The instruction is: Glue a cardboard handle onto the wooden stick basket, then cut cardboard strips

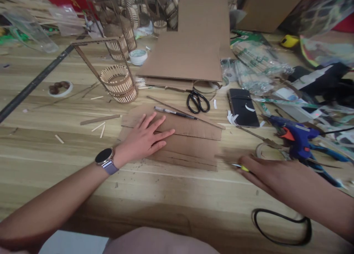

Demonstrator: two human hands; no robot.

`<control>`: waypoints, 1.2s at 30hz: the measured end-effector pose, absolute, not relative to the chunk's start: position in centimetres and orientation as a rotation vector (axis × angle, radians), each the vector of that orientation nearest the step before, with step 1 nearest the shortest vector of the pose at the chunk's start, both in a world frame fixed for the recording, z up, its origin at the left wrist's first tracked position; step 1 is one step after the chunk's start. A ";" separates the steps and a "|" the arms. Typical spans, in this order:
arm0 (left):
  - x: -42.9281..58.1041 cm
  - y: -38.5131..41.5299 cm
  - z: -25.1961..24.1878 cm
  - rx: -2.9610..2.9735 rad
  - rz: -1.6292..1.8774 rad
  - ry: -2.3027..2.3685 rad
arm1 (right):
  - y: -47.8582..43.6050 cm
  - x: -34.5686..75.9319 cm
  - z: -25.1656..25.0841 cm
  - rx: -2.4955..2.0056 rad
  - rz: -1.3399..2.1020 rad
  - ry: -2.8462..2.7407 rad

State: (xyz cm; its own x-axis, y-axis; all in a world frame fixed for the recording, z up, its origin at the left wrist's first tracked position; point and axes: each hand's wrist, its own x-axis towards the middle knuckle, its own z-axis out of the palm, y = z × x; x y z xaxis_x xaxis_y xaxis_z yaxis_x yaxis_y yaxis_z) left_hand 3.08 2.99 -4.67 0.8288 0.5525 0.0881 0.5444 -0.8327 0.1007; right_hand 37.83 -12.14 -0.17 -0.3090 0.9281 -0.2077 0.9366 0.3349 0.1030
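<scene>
My left hand [151, 134], a watch [104, 156] on its wrist, lies flat with fingers spread on a piece of brown cardboard [190, 148]. Dark lines run along the cardboard. To the right of the sheet, my right hand [265, 171] is closed around what looks like a yellow utility knife [243, 168], its metal tip pointing left. A blurred thin brown strip [224, 158] shows just above the tip; whether the fingers hold it too is unclear. Above my left hand, a pen [175, 113] and a long thin brown strip [204, 122] rest on the cardboard.
Black-handled scissors [198, 102], a phone [243, 107] and a blue glue gun [297, 134] lie beyond and right. A small slatted basket [118, 85] stands at the back left, near large cardboard sheets [185, 58]. A black loop [282, 243] lies at the front right.
</scene>
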 end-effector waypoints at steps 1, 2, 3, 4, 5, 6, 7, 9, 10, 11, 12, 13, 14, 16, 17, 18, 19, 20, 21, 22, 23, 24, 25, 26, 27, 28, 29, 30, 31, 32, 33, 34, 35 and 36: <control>3.1 3.0 -4.7 2.937 0.174 0.886 | -11.3 36.1 0.1 1.572 -0.115 2.421; 3.1 3.0 -4.7 2.937 0.173 0.891 | -10.4 34.4 0.4 1.523 -0.140 2.437; 3.1 3.0 -4.7 2.935 0.172 0.895 | -9.5 32.7 0.6 1.500 -0.149 2.427; 3.1 3.0 -4.7 2.933 0.171 0.896 | -8.7 31.2 0.8 1.467 -0.187 2.397; 3.1 3.0 -4.7 2.930 0.172 0.896 | -8.0 29.9 0.9 1.422 -0.226 2.367; 3.1 3.0 -4.8 2.926 0.174 0.895 | -7.5 28.9 1.0 1.395 -0.236 2.339; 3.1 3.0 -4.8 2.921 0.180 0.896 | -7.1 28.2 1.0 1.369 -0.242 2.319; 3.1 3.0 -4.8 2.906 0.198 0.899 | -6.8 27.5 1.0 1.338 -0.231 2.300; 3.2 3.0 -4.8 2.897 0.203 0.901 | -6.7 27.4 1.0 1.329 -0.224 2.299; 3.2 3.0 -4.8 2.886 0.204 0.902 | -6.8 27.5 1.0 1.324 -0.216 2.301; 3.2 3.0 -4.8 2.876 0.201 0.904 | -6.8 27.7 0.9 1.323 -0.203 2.306; 3.2 3.0 -4.7 2.865 0.194 0.908 | -6.9 27.8 0.9 1.323 -0.186 2.313; 3.3 3.0 -4.7 2.856 0.186 0.911 | -6.9 27.9 0.8 1.324 -0.169 2.322; 3.3 3.0 -4.6 2.844 0.172 0.918 | -7.0 28.0 0.8 1.320 -0.152 2.332; 3.3 3.0 -4.6 2.842 0.169 0.920 | -7.0 28.0 0.8 1.315 -0.156 2.329; 3.3 3.0 -4.6 2.840 0.168 0.918 | -7.0 28.0 0.8 1.312 -0.166 2.322; 3.3 3.0 -4.5 2.839 0.168 0.915 | -6.9 28.0 0.8 1.308 -0.178 2.316; 3.3 3.0 -4.5 2.839 0.168 0.911 | -6.9 28.0 0.8 1.309 -0.182 2.312; 3.3 3.0 -4.5 2.838 0.166 0.908 | -6.9 28.1 0.8 1.310 -0.180 2.314; 3.3 3.0 -4.5 2.839 0.162 0.908 | -7.0 28.2 0.8 1.309 -0.175 2.323; 3.3 3.0 -4.5 2.840 0.158 0.911 | -7.0 28.3 0.7 1.309 -0.172 2.335; 3.3 3.0 -4.5 2.842 0.157 0.914 | -7.0 28.4 0.7 1.308 -0.171 2.345; 3.3 3.0 -4.6 2.845 0.160 0.917 | -7.1 28.5 0.7 1.305 -0.174 2.355; 3.3 2.9 -4.6 2.849 0.166 0.917 | -7.2 28.6 0.7 1.306 -0.176 2.360; 3.3 2.9 -4.6 2.854 0.173 0.916 | -7.2 28.6 0.7 1.306 -0.175 2.367; 3.3 2.9 -4.6 2.860 0.179 0.913 | -7.2 28.6 0.7 1.309 -0.167 2.372; 3.3 2.9 -4.6 2.867 0.182 0.911 | -7.2 28.6 0.8 1.309 -0.155 2.378; 3.3 2.9 -4.7 2.874 0.183 0.910 | -7.2 28.5 0.9 1.307 -0.145 2.379; 3.3 2.9 -4.7 2.877 0.185 0.911 | -7.2 28.3 1.0 1.304 -0.140 2.374; 3.3 2.9 -4.7 2.878 0.189 0.912 | -7.2 28.2 1.1 1.303 -0.141 2.364; 3.3 2.9 -4.7 2.876 0.195 0.914 | -7.1 28.1 1.2 1.301 -0.149 2.354; 3.3 2.9 -4.7 2.874 0.202 0.915 | -7.1 28.0 1.2 1.303 -0.156 2.346; 3.3 2.9 -4.7 2.871 0.206 0.914 | -7.1 28.0 1.2 1.307 -0.157 2.344; 3.3 2.9 -4.7 2.869 0.208 0.912 | -7.1 28.0 1.2 1.307 -0.147 2.347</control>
